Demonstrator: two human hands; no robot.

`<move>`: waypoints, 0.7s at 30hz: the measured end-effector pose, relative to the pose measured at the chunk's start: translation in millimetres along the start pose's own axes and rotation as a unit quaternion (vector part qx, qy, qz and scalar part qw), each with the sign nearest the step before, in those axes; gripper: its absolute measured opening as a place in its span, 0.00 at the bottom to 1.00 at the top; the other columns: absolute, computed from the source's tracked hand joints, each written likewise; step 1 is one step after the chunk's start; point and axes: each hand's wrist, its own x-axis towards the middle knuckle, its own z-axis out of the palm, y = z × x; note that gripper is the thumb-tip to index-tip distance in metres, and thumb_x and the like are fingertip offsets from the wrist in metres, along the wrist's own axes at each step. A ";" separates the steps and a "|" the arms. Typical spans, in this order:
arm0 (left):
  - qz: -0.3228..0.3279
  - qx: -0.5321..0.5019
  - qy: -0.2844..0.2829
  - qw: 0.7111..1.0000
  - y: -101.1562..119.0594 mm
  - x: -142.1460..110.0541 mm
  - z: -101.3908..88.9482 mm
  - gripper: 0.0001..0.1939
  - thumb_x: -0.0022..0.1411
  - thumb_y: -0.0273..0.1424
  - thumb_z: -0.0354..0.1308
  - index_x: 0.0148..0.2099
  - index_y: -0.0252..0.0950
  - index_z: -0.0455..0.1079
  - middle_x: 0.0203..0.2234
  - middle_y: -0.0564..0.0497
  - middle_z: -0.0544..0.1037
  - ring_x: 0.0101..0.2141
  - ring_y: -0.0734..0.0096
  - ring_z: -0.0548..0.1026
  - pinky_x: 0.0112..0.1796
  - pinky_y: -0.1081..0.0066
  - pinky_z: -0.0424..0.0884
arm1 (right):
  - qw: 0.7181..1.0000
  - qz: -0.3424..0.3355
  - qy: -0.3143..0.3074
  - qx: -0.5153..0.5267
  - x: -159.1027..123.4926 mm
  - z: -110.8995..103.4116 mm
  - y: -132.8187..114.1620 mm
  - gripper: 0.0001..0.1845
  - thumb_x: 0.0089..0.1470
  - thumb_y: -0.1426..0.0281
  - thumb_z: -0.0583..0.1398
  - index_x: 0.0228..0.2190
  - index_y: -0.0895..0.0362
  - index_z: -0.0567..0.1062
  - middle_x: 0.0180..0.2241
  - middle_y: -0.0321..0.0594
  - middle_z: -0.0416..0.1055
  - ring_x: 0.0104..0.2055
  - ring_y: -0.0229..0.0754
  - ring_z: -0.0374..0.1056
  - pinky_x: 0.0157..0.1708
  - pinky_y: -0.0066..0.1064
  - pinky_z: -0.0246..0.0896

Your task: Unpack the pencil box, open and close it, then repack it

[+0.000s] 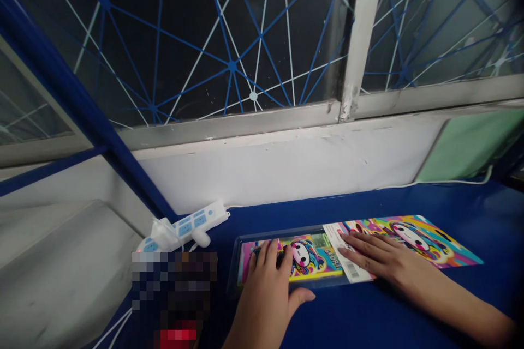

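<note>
My left hand (266, 278) rests palm down with its fingers spread on a brightly printed cartoon card (315, 262). That card lies inside a transparent plastic tray (234, 270). My right hand (379, 255) lies flat across a long printed cartoon sleeve (426, 241), its fingertips on a white barcode strip (347, 253) at the sleeve's near end. The sleeve's end meets the tray's right side. Neither hand grips anything. My hands hide part of the printed surfaces.
The items lie on a dark blue tabletop (442, 207). A white power strip (184, 226) with a plugged-in adapter stands at its back left, near a pixelated dark object (174, 294). Behind are a white wall and a window with blue and white lines.
</note>
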 end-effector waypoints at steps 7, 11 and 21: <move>0.015 0.011 0.008 1.000 -4.9 -1.7 4.9 0.43 0.57 0.55 0.63 0.67 0.35 0.63 0.65 0.32 0.64 0.63 0.37 0.63 0.58 0.42 0.65 | 0.999 0.012 0.005 -0.036 -10.5 -7.4 14.2 0.36 0.62 0.77 0.52 0.67 0.43 0.53 0.65 0.37 0.62 0.62 0.50 0.64 0.55 0.50 0.65; 0.016 0.008 0.004 1.000 -2.5 -3.7 -4.3 0.42 0.58 0.53 0.64 0.67 0.37 0.63 0.64 0.34 0.65 0.63 0.39 0.64 0.58 0.43 0.65 | 0.999 0.012 0.010 -0.032 -12.5 -8.7 19.4 0.35 0.63 0.75 0.52 0.67 0.43 0.54 0.64 0.36 0.63 0.62 0.49 0.65 0.55 0.49 0.64; 0.007 -0.002 0.010 1.000 0.7 -4.1 -20.5 0.35 0.59 0.51 0.63 0.65 0.42 0.66 0.63 0.37 0.68 0.62 0.42 0.66 0.58 0.45 0.66 | 0.999 0.016 0.016 -0.031 -17.5 -15.3 30.9 0.33 0.64 0.72 0.53 0.66 0.42 0.56 0.63 0.36 0.64 0.62 0.49 0.65 0.57 0.49 0.60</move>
